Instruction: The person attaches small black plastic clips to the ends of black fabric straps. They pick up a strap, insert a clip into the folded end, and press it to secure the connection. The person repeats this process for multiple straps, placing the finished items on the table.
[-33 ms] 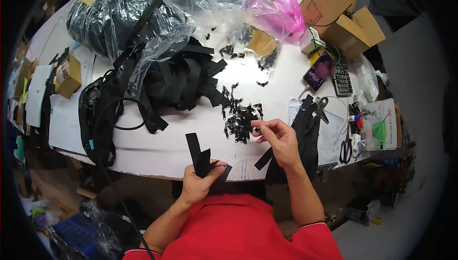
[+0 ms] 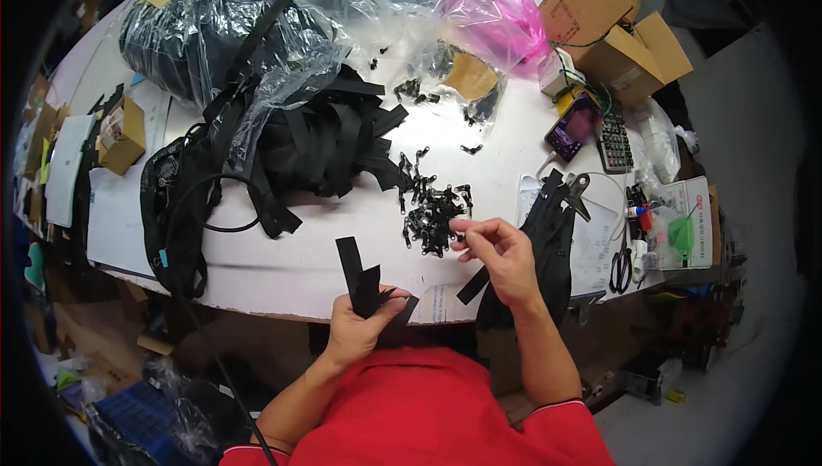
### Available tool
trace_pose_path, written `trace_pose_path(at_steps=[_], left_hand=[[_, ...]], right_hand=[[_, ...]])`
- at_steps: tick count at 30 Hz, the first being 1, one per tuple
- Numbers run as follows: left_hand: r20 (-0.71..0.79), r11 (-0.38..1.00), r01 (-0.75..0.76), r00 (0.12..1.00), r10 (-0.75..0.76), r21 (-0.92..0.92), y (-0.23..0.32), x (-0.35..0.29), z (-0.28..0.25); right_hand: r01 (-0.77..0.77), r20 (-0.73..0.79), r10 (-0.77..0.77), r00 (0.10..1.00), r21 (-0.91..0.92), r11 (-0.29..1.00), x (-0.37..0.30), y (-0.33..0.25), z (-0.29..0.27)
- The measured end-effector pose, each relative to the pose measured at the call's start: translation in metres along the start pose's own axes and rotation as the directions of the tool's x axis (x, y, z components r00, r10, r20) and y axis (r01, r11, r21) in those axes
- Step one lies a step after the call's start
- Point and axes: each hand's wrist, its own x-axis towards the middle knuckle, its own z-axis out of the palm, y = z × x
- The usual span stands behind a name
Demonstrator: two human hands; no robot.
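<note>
While the left hand (image 2: 364, 316) has its grip clamped on a black strap (image 2: 365, 293) at seven o'clock from the pile of small black parts (image 2: 435, 218), the right hand (image 2: 505, 265) sits at four o'clock, just beside that pile. Right grip: thumb and fingers bent close; cannot tell whether a part is pinched. Pile lies on white desk (image 2: 265, 271); heap of black straps (image 2: 312, 145) at ten o'clock, phone (image 2: 572, 128) at two.

The shirt (image 2: 419, 410) is red, its short sleeves (image 2: 565, 432) edged with thin dark and white trim (image 2: 553, 404); forearms (image 2: 548, 350), left hand (image 2: 360, 325) and right hand (image 2: 507, 265) are bare.
</note>
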Motion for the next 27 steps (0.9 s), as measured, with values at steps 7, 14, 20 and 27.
trace_pose_path(at_steps=[7,14,20,27], left_hand=[[0.075,0.999,0.043,0.996,-0.043,0.002,-0.002,0.004,0.014],[0.061,0.999,0.025,0.998,-0.024,-0.024,0.001,0.006,0.020],[0.042,1.000,-0.014,0.999,0.013,0.020,0.000,0.007,0.021],[0.064,1.000,0.015,0.998,-0.016,0.016,0.001,0.005,0.020]], right_hand=[[-0.130,0.093,0.107,0.990,0.299,0.945,-0.038,0.012,0.005],[-0.253,0.133,0.216,0.967,0.436,0.864,-0.052,0.025,0.008],[-0.231,0.105,0.206,0.973,0.408,0.883,-0.056,0.030,0.008],[-0.142,0.044,0.135,0.990,0.308,0.941,-0.057,0.027,0.013]])
